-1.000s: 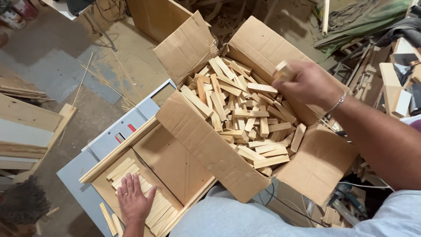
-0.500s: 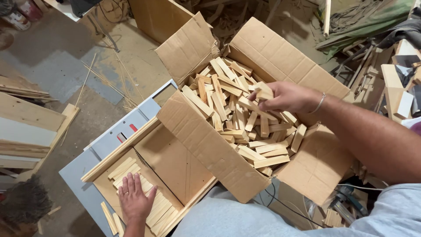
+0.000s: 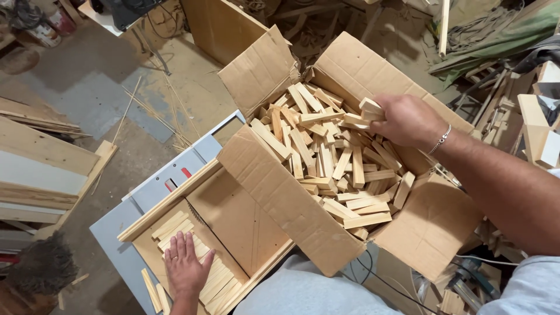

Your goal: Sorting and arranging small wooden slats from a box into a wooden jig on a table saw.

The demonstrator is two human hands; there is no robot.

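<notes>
Right hand closes on wood blocks above the full cardboard box; left hand, open flat, steadies the laid slats.

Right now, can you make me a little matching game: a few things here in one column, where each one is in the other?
Things:
1. right hand
2. left hand
3. box
4. bracelet

Places or states:
a. flat on sticks in the tray
b. around the right wrist
c. gripping sticks over the box
d. open, full of sticks

Pairs: 1-c, 2-a, 3-d, 4-b
</notes>
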